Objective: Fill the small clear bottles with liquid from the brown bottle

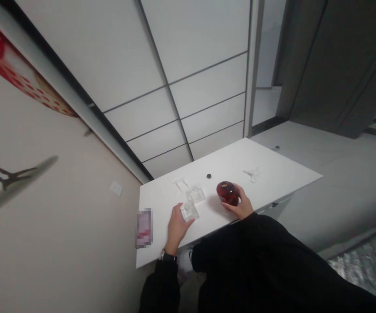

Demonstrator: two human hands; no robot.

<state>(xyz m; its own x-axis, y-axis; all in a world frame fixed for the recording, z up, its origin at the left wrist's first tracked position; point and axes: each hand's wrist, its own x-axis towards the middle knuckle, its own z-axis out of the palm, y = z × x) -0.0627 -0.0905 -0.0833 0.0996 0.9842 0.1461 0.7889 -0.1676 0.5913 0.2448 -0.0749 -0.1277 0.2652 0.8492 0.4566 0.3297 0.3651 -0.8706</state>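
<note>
My right hand [243,207] is closed round a dark red, rounded bottle [227,193] with a small yellow mark near its top. Fingers and thumb of my left hand [179,224] close on the sides of a small clear square container [189,211] at the table's near side. Just behind it sits a second clear square container [196,193]. What is inside either one is too blurred to tell. A small black round cap [209,176] rests on the white table [273,161], beyond the bottle.
A crumpled white tissue [253,174] lies to the right, and thin whitish scraps [179,184] to the left. A blurred-out pinkish object [144,228] is at the table's left edge. White panelled doors [207,65] stand behind; a wall [86,208] borders the left.
</note>
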